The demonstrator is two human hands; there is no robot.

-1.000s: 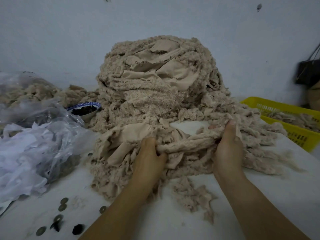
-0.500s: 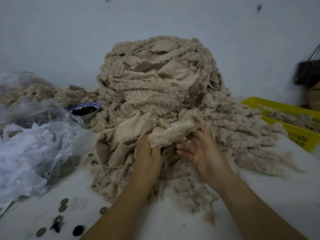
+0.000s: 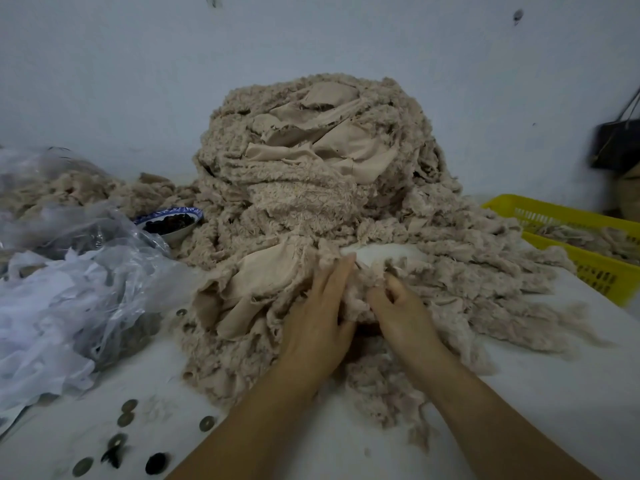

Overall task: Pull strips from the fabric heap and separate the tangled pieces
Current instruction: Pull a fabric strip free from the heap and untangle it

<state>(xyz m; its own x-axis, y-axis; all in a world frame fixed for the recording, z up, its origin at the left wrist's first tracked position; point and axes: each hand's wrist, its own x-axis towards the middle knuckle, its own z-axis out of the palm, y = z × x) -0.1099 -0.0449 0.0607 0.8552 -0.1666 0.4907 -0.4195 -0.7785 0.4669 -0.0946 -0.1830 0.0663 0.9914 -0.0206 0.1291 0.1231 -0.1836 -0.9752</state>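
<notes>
A tall heap of beige fluffy fabric strips (image 3: 311, 174) stands on the white table against the wall, and its tangled ends spill toward me. My left hand (image 3: 317, 320) lies flat on the front of the heap, fingers stretched forward and pressing the fabric. Right beside it, my right hand (image 3: 403, 313) has its fingers curled into a fluffy strip (image 3: 360, 299) at the heap's front edge and grips it. Both hands almost touch. A loose clump of scraps (image 3: 384, 386) lies on the table just under my wrists.
Crumpled clear plastic bags (image 3: 69, 299) with white and beige scraps fill the left. A blue-rimmed bowl (image 3: 169, 220) sits by the heap. Several coins (image 3: 124, 417) lie near the front left. A yellow basket (image 3: 595, 271) holding strips stands at the right, with a dark bag (image 3: 616, 143) behind it.
My right hand has moved left from the heap's right side until it sits next to the left hand. The strip once stretched between them is now bunched at the heap's front.
</notes>
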